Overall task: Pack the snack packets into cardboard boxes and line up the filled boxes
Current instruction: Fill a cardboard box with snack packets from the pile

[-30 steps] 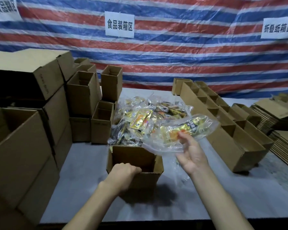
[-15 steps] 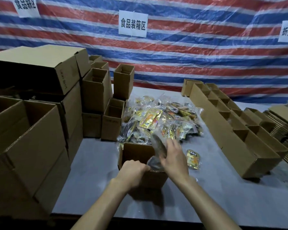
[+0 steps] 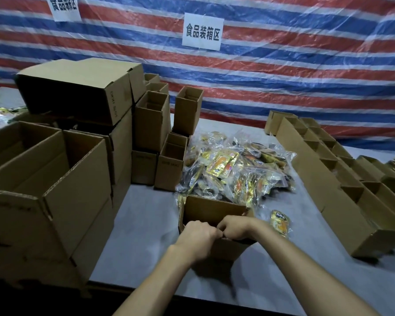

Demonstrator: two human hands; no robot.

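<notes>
Cardboard on nearly every side of a grey table top (image 3: 146, 224). Near the front edge, in the middle: a small open brown cardboard box (image 3: 212, 210), upright, mouth up. Left hand (image 3: 197, 236) at the near rim of that box, fingers curled over the edge and gripping it. Right hand (image 3: 234, 229) just beside, touching the left at the knuckles, fingers curled down into the box mouth. Fingertips hidden there, so impossible to tell between a pinch on something and an empty curl. Inside of the box out of sight behind both hands.

Just right of the box, flat on the table: one loose yellow-and-orange snack packet (image 3: 279, 222), apart from both hands. Directly behind the box, right up against its far wall: a heap of yellow, gold and dark snack packets in clear plastic bags (image 3: 233, 169).

Along the right side, a long row of open brown cardboard boxes (image 3: 328, 176), side by side, from near the front edge back toward the wall. On the left, a big open brown carton (image 3: 46, 179) nearest, with more large brown cartons (image 3: 78, 92) stacked behind it. Between those and the heap, several small upright open boxes (image 3: 151, 124), some two high.

Behind everything, a red, white and blue striped tarpaulin (image 3: 283, 65) with a white paper sign in black characters (image 3: 202, 31).
</notes>
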